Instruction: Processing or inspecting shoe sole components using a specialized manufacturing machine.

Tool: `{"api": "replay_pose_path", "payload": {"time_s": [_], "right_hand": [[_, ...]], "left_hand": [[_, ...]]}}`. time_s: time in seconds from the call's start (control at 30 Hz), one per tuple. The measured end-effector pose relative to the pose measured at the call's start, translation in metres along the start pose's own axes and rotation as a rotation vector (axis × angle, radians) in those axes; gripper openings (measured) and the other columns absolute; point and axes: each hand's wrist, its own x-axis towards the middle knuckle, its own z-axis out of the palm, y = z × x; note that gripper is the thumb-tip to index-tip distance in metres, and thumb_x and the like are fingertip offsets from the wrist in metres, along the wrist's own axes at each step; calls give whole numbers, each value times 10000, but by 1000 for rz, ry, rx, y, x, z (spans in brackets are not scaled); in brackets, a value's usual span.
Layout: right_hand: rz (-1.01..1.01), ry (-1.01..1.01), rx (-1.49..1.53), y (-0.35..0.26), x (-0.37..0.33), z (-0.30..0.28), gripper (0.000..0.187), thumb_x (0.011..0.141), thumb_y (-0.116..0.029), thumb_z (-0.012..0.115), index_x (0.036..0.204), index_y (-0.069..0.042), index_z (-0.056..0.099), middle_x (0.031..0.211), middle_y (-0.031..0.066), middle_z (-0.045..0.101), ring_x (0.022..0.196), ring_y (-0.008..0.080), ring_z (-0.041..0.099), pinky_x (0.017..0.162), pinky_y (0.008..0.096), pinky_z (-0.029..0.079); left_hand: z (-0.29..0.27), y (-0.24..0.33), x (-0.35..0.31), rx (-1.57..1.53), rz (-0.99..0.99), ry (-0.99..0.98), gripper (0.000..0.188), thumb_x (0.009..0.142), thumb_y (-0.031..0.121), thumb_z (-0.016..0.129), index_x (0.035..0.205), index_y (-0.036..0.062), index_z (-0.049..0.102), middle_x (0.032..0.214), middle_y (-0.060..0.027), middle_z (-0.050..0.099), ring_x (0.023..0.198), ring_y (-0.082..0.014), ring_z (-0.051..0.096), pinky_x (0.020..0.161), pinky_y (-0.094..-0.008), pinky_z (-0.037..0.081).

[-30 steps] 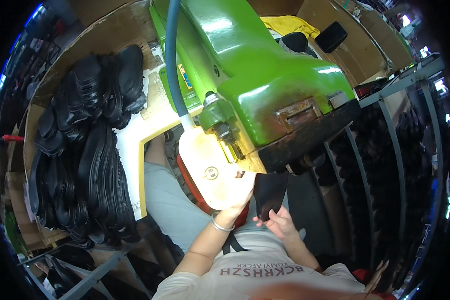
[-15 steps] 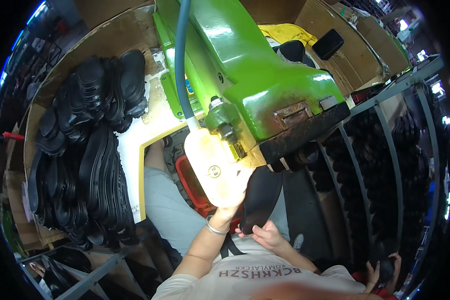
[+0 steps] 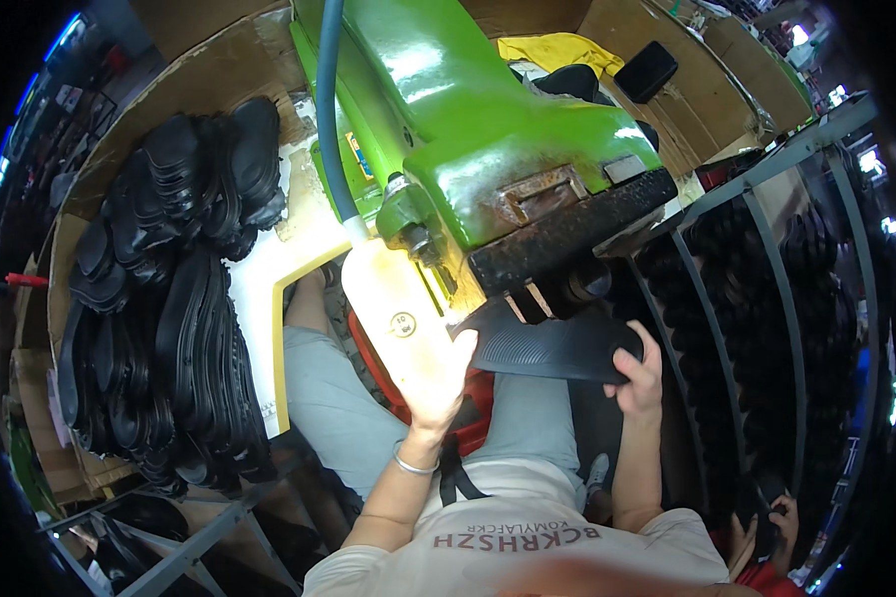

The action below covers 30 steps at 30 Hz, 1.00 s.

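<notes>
A long black shoe sole (image 3: 558, 350) with fine ridges lies crosswise under the head of a green machine (image 3: 488, 159). At its right end my right hand (image 3: 641, 374) grips it, the thumb on top and the fingers curled round the end. My left hand (image 3: 438, 383) is at the sole's left end, its thumb against the edge; its other fingers are hidden behind a glowing white lamp (image 3: 393, 303). The lamp hangs on a grey-blue flexible tube (image 3: 331, 109) beside the machine.
Many black soles (image 3: 184, 328) are stacked in a cardboard box at left, beside a yellow-edged white board (image 3: 281, 368). A metal rack (image 3: 777, 289) of dark soles stands at right. Below my hands is a red container (image 3: 476, 423). Another person's hands (image 3: 784, 527) hold a dark piece at lower right.
The sole has swung from pointing toward me to lying crosswise. My right hand has moved up and right with its end. My left hand stays near the lamp, its thumb now showing.
</notes>
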Motion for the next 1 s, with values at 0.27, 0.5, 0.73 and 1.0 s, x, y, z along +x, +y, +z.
{"api": "replay_pose_path", "payload": {"time_s": [0.27,0.5,0.73,1.0], "right_hand": [[219,-223,356,87,8,5,341,854,-75,622,1155,6,484,1011,135,616,861,242,646,628,368,564],[334,-210,448,141,-50,37,299,917,-209,551,1125,4,517,994,164,618,895,283,644,710,369,557],[378,-151,410,98,-66,41,317,905,-177,570,1116,43,482,941,192,609,766,296,659,573,349,562],[126,-57,253,70,-36,14,383,860,-89,606,1152,69,415,979,212,612,686,302,659,510,347,557]], "left_hand": [[11,22,0,-229,-53,-15,271,763,-66,680,1017,-44,587,945,-82,604,868,-168,588,801,-277,494],[29,18,16,155,89,-60,193,769,143,735,886,23,640,845,-44,566,765,-210,517,718,-358,418],[13,3,8,-630,-323,33,135,755,128,729,846,52,666,798,-47,535,794,-225,499,733,-369,395],[11,15,14,476,332,-2,165,709,124,770,789,55,644,761,-47,510,675,-182,463,587,-325,375]]}}
